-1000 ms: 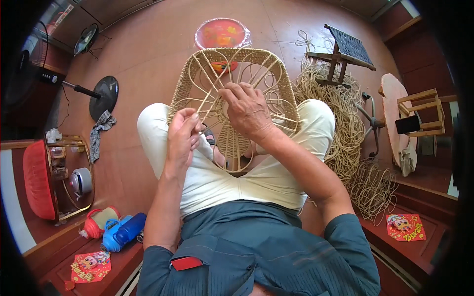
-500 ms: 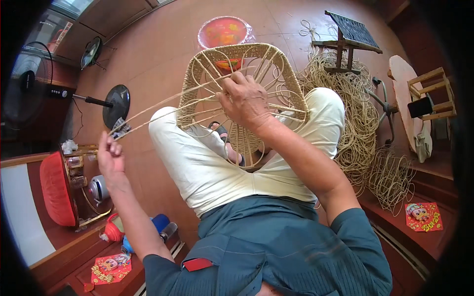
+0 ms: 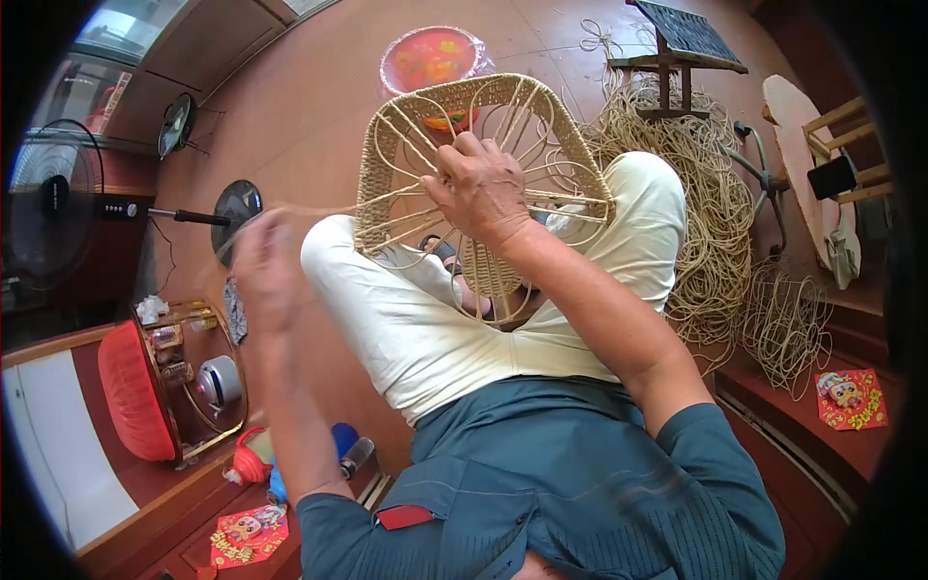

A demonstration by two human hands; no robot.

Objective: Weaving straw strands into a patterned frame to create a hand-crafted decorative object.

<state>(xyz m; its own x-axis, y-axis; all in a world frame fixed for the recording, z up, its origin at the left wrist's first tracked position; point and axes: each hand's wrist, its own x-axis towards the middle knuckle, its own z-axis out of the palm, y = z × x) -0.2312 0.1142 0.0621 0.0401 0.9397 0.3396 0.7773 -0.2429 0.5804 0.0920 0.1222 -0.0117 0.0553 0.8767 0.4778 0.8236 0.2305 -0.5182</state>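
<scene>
A tan woven cord basket [image 3: 372,164], with open spokes and loops across its middle, rests between my knees. My right hand [image 3: 477,188] is closed on the cords at the centre of the spokes; its fingertips are partly hidden. To the left of the basket, my left hand [image 3: 264,266] is raised and smeared by motion. From its upper end a cord [image 3: 324,210] runs across to the basket's left rim. A narrower woven panel [image 3: 488,271] shows below the spokes, between my legs.
A heap of tan cord [image 3: 701,222] lies to the right, beside a low wooden stool [image 3: 686,53]. A red plastic-wrapped basin [image 3: 432,60] stands beyond the basket. At left are a standing fan [image 3: 58,193] and a red-cushioned seat [image 3: 135,389].
My left hand has moved right and slightly up, closer to the basket, and the cord's visible stretch is shorter. My right hand stays on the spokes. The view has shifted slightly.
</scene>
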